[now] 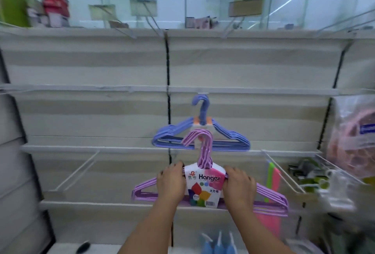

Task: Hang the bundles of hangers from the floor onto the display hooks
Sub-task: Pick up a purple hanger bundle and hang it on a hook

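I saw one blue bundle [199, 132] already hanging on a display hook [203, 92], so that part looked done. My left hand [171, 183] and right hand [239, 185] each gripped a shoulder of the purple bundle [205, 184], held up just below the blue one and not yet hooked. Any bundles left on the floor were out of view

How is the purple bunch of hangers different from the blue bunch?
The purple bundle is pinkish-purple; the blue bundle is blue. The purple bundle is gripped by the left hand and right hand, while the blue bundle hangs untouched on the display. The purple bundle is lower and nearer. Both are banded plastic hangers.
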{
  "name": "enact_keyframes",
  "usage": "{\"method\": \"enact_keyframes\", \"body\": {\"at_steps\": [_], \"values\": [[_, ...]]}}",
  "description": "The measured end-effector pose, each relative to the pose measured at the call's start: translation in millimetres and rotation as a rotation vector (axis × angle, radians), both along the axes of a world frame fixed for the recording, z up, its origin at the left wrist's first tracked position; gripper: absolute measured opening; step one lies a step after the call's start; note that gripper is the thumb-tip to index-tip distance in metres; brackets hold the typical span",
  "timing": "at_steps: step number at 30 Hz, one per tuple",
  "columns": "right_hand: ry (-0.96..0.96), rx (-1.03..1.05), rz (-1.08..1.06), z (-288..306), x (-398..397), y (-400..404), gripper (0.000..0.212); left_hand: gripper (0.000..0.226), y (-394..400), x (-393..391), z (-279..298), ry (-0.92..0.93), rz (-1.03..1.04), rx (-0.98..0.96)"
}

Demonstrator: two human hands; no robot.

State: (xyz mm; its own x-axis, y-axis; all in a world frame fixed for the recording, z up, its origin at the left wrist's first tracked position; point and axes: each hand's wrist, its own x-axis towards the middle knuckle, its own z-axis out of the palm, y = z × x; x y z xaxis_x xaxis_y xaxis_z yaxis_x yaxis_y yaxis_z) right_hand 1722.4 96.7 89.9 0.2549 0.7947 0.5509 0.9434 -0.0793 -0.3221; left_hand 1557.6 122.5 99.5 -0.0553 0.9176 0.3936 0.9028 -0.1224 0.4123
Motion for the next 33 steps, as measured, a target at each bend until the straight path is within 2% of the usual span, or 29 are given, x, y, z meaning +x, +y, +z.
{"method": "enact_keyframes", "body": {"at_steps": [3,7,11,15,22,33], "values": [[0.041,0.021,0.025,12.3,-43.7,20.8,0.027,0.015,12.5,-47.0,21.2,0.013,0.013,0.052],[0.087,0.03,0.037,27.2,-102.8,45.0,0.02,0.028,26.9,-112.1,27.5,0.097,-0.008,0.095],[0.046,-0.026,0.033,36.5,-151.2,65.8,0.018,0.036,43.6,-168.3,19.8,0.085,-0.085,0.065],[0.029,-0.06,0.06,41.1,-187.5,88.9,0.018,0.035,65.5,-206.7,22.0,0.061,-0.064,0.036],[0.08,-0.055,0.084,49.7,-227.1,137.7,0.021,0.034,108.1,-242.4,37.4,0.076,0.027,0.07],[0.127,-0.051,0.05,61.9,-248.3,205.5,0.021,0.036,176.5,-261.5,54.7,0.128,0.014,0.074]]}}
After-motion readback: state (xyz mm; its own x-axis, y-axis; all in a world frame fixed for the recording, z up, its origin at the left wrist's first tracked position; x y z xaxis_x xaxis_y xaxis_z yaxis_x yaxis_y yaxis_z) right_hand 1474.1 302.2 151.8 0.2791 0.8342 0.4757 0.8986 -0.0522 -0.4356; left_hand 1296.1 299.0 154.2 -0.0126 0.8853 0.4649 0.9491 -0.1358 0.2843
